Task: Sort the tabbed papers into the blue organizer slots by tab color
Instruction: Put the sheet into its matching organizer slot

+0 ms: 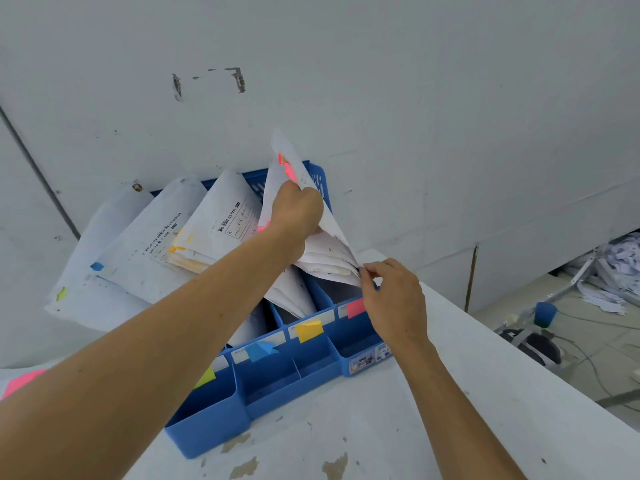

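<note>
The blue organizer (pixel 294 372) stands on the white table against the wall, its slots labelled from left to right with green (pixel 205 377), blue (pixel 259 349), yellow (pixel 309 330) and pink (pixel 355 307) notes. Papers lean in the slots: one with a blue tab (pixel 97 266), a bundle with yellow tabs (pixel 180 247). My left hand (pixel 296 209) grips the top of the pink-tabbed papers (pixel 322 251) over the rightmost slot; pink tabs (pixel 287 168) stick out above it. My right hand (pixel 394 299) pinches the lower corner of the same papers.
A pink-tabbed sheet (pixel 22 381) lies at the table's left edge. The table (pixel 450 393) ends at the right; beyond it, on the floor, are a blue cup (pixel 544 313), cables, a chair base and scattered papers (pixel 620 268).
</note>
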